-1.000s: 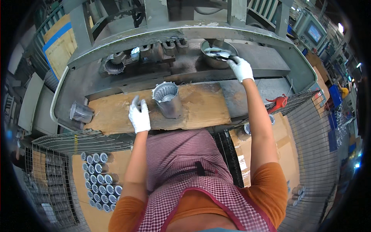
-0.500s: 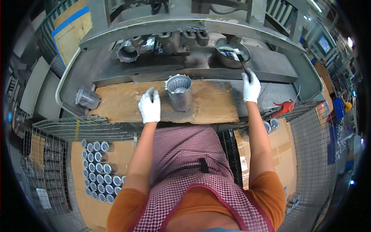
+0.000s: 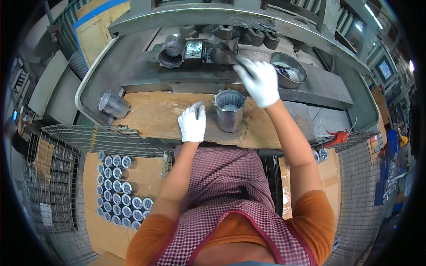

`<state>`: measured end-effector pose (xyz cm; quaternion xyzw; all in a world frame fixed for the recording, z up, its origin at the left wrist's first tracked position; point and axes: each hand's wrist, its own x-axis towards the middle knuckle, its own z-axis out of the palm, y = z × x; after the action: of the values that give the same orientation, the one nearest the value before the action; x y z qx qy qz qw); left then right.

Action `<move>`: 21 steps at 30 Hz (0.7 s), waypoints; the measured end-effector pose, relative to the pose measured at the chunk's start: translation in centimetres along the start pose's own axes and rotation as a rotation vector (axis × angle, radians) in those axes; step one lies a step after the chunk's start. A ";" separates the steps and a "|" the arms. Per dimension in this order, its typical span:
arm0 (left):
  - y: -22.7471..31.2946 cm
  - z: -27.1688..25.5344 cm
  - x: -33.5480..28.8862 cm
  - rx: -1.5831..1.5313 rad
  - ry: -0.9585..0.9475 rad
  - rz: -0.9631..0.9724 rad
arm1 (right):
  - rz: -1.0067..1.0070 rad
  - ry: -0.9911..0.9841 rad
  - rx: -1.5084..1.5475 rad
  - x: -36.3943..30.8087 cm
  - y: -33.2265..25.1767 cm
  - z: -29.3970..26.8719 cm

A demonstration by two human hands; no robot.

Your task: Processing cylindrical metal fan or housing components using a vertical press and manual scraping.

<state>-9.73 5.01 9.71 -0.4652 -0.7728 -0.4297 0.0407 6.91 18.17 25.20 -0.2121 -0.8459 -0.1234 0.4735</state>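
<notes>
My right hand [image 3: 259, 82], in a white glove, is closed around a dark-handled brush [image 3: 230, 54] that points up and left toward the machine's fixture. Motion smears the brush, and its tip blends into an upright metal cylinder [image 3: 220, 53] there. My left hand [image 3: 192, 123], gloved in white with greyed fingertips, rests loosely curled at the board and holds nothing. Just right of it stands a hollow metal casting [image 3: 230, 116] with inner ribs and a jagged upper rim, apart from the fingers. Another ribbed casting [image 3: 171, 56] lies on the fixture, its open end toward me.
A round metal pan [image 3: 303, 75] with pale liquid stands at the right on the machine ledge. One casting [image 3: 114, 105] lies tilted at the wooden board's [image 3: 153, 116] left end. Below left, several cylinders [image 3: 117, 186] stand in a wire cage. A red-handled tool [image 3: 338, 138] hangs at right.
My right hand has lifted the brush out of the pan and swung it left to the fixture. My left hand stays beside the standing casting, its fingers drawn closer together. The view has shifted.
</notes>
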 end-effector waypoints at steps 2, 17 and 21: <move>-0.1 -0.1 -0.1 -0.015 0.032 0.033 | -0.006 -0.037 -0.020 3.2 -0.7 2.9; 0.1 -0.3 0.1 -0.072 0.018 0.033 | 0.204 0.097 -0.068 3.8 6.9 -1.6; -0.2 -0.2 0.0 -0.095 0.017 0.010 | 0.460 0.132 0.031 1.5 10.6 -5.0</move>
<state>-9.95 4.88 9.69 -0.4667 -0.7488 -0.4698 0.0272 14.98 25.78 29.14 -0.3835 -0.7442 -0.0128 0.5467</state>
